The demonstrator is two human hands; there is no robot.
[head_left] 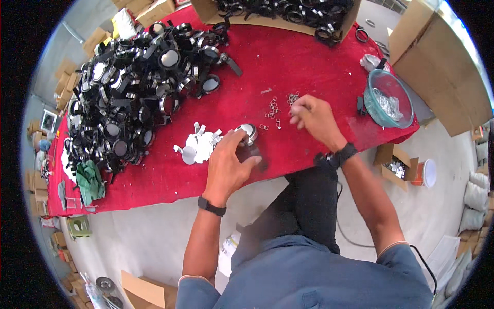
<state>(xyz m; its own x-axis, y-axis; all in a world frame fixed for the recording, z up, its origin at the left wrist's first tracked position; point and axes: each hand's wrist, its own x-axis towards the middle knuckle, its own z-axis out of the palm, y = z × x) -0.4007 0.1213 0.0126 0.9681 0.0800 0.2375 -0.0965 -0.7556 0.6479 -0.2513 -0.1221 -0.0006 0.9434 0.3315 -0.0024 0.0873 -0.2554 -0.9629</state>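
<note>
My left hand [226, 165] is curled around a silver-cased watch [248, 132], its fingers at the round case; a blurred dark strap hangs by the thumb. Just left of that hand lies a small heap of white round tabbed discs [198, 147]. My right hand [315, 119] is raised over the table with its fingers bent together in a pinch; whatever may be between them is too small to see. Beside its fingertips, small metal strap loops [272, 109] are scattered on the red cloth [242, 92].
A large pile of black-strapped watches [128, 87] covers the table's left side. At the far edge stands a cardboard box of dark straps [267, 23]. A teal bowl with clear plastic bags [388, 103] is at right, a green cloth [90, 181] at left.
</note>
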